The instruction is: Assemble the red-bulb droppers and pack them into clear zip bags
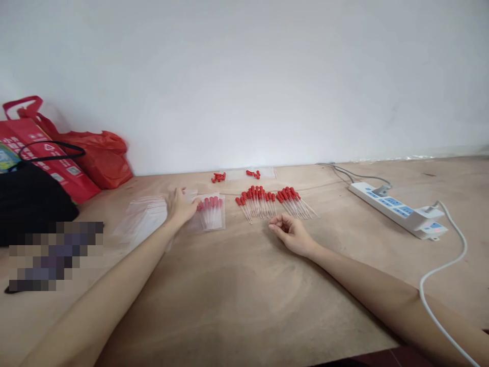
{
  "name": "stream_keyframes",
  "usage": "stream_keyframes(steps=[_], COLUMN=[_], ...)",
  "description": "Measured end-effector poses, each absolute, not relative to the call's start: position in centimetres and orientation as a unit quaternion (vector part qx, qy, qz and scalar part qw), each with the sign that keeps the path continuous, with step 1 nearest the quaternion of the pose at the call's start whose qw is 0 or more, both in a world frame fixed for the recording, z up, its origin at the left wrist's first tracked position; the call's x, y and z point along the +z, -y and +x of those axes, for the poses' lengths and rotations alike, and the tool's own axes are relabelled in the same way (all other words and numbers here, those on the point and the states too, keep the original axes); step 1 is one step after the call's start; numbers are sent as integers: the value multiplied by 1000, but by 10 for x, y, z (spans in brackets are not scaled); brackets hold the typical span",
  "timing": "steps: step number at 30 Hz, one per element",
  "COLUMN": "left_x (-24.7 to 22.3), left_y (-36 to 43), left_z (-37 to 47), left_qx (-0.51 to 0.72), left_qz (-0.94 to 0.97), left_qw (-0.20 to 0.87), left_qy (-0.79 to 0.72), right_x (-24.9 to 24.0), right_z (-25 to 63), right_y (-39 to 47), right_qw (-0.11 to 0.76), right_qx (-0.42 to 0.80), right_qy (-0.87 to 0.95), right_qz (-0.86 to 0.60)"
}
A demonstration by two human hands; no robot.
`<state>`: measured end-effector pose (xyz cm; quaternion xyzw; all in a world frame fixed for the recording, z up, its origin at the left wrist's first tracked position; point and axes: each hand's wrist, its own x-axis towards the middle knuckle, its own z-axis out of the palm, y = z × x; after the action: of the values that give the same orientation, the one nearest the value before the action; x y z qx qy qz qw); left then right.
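My left hand point(181, 208) is over the table between a stack of clear zip bags point(147, 216) and a clear bag holding several red-bulbed droppers point(209, 213). Its fingers are apart, and the thumb reaches to the edge of the filled bag; whether it presses on it I cannot tell. My right hand point(290, 234) rests with curled fingers just in front of the loose droppers, and nothing shows in it. Those droppers, with thin clear tubes, lie in two fanned groups, a left group point(256, 200) and a right group point(294, 201).
Loose red bulbs point(219, 178) lie near the wall, beside a flat clear bag point(269, 173) with more bulbs. A white power strip point(393, 208) with a cable point(460, 255) is at right. Red bags point(95, 158) and a black bag point(34, 204) stand at left, behind a blurred-out object point(57, 257).
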<state>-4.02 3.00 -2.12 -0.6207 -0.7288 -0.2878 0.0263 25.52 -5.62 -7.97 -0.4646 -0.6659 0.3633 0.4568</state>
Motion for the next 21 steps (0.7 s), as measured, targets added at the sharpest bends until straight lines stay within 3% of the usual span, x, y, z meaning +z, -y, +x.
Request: stream_keyframes(steps=[1, 5, 10, 21], left_x=[-20, -20, -33, -21], left_y=[-22, 14, 35, 40], left_z=[-46, -75, -96, -103], left_qx=[-232, -133, 23, 1], left_qz=[-648, -657, -576, -656], left_qw=[80, 97, 29, 26], left_qy=[721, 735, 817, 754], right_x=[-80, -80, -81, -77], right_z=[255, 255, 255, 257], right_y=[56, 56, 56, 57], right_qw=[457, 457, 444, 440], right_qx=[365, 366, 352, 298], right_qy=[666, 667, 678, 701], right_qz=[-463, -460, -468, -475])
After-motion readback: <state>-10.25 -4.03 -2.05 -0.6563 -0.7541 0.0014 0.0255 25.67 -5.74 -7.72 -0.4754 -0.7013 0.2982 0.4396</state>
